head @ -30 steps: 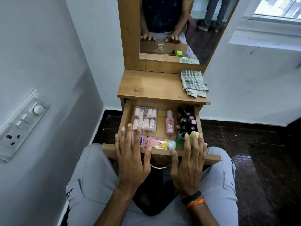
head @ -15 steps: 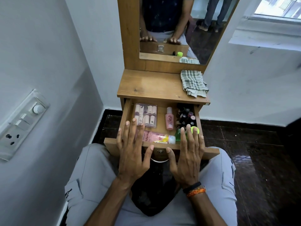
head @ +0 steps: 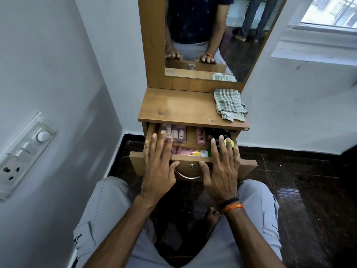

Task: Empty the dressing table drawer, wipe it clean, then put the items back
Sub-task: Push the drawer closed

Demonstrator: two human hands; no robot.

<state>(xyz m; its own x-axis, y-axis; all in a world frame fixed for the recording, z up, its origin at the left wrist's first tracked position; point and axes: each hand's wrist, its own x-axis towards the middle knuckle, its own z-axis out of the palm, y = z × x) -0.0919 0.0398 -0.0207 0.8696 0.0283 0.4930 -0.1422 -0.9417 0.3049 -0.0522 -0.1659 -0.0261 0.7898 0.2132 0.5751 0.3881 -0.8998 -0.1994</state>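
Currently both hands, left hand (head: 157, 167) and right hand (head: 222, 171), lie flat on the drawer (head: 249, 167) front, fingers apart, gripping nothing. Risk: fingertips overhanging the rim could pinch under the surface (head: 181, 109); upright bottles (head: 201, 137) may topple.

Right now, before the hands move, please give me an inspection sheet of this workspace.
Surface: wooden dressing table top, bare except for one cloth.
Job's things: drawer partly open and full; clear box of small items at back left, pink bottle in the middle, pink tube lying along the front, dark small bottles at right, green-capped bottle near the right fingers. Checked cloth folded on the top's right end.
Clutter: nothing seen.
Grippers: left hand and right hand flat on the drawer front, fingers spread, holding nothing.
Cables: nothing seen.
Surroundings: mirror above, switch panel on the left wall, dark tiled floor.
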